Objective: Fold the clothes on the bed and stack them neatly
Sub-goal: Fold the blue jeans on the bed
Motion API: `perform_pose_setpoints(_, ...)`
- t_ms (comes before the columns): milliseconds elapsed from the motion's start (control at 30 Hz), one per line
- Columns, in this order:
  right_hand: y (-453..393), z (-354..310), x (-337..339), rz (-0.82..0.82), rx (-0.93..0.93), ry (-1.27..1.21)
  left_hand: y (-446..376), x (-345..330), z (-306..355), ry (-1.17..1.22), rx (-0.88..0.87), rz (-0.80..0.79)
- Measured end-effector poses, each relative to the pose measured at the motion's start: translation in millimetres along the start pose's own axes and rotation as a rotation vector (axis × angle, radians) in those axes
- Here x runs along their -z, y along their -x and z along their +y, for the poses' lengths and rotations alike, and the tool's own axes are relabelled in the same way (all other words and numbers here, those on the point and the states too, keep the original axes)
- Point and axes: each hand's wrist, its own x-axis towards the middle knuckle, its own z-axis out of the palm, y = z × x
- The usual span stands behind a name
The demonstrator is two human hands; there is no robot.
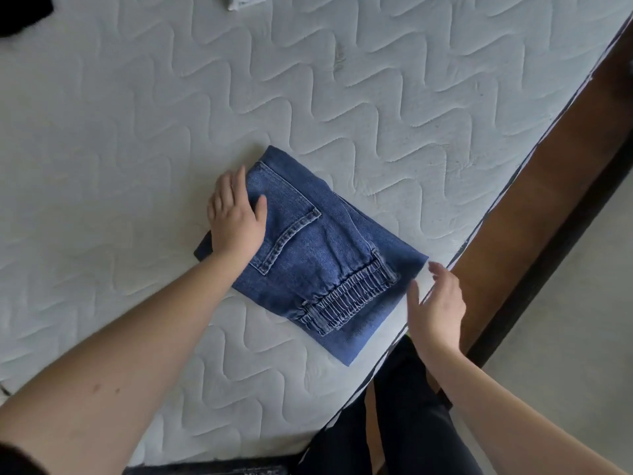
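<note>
A pair of blue jeans [315,255] lies folded into a compact rectangle on the white quilted mattress [137,132], close to its right edge. The back pocket and the elastic waistband face up. My left hand [234,216] rests flat on the jeans' left edge, fingers together, thumb on the pocket. My right hand [436,306] hovers just off the jeans' right corner at the mattress edge, fingers spread, holding nothing.
A black garment [24,15] shows at the top left corner, and a pale folded cloth [245,1] at the top edge. The brown wooden bed frame [555,186] and a grey floor [568,354] run along the right. My dark trousers [404,423] stand by the bed.
</note>
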Motion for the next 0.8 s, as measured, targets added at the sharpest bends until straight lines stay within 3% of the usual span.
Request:
perform_pose_setpoints(133, -6, -50, -27, -0.059, 0.551, 0.076, 56, -20, -6, -0.116, -0.242, -0.014)
perform_pose_setpoints(267, -25, -92, -71, -0.265, 0.825, 0.383, 98, -44, 7, -0.124, -0.142, -0.094)
perform_pose_setpoints(367, -42, -88, -86, -0.322, 0.831, 0.583, 111, -55, 23, -0.104, -0.066, -0.106)
perform_pose_setpoints(500, -47, -75, -79, -0.365, 0.832, 0.588, 115, -55, 23, -0.089, -0.058, -0.124)
perform_pose_setpoints(800, -18, -9, -47, -0.275, 0.700, 0.589, 192, -61, 45, -0.030, -0.283, -0.115)
